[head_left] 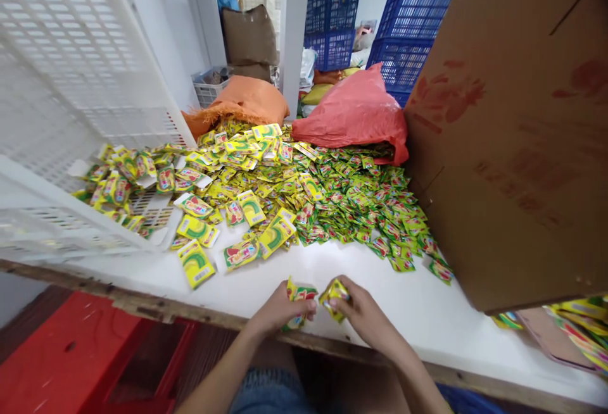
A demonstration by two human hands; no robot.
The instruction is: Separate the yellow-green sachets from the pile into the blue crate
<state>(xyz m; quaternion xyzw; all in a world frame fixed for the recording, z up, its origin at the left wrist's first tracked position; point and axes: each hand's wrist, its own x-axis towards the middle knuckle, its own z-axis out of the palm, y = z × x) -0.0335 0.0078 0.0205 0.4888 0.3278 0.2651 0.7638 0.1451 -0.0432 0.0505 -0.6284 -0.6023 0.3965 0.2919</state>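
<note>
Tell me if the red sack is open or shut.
Open. The red sack lies with its mouth toward the green packets, some showing under its edge.

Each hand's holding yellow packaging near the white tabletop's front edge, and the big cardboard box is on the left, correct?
No: the big cardboard box is on the right, as the head view shows. The left hand and right hand each hold yellow packaging near the front edge of the white tabletop.
</note>
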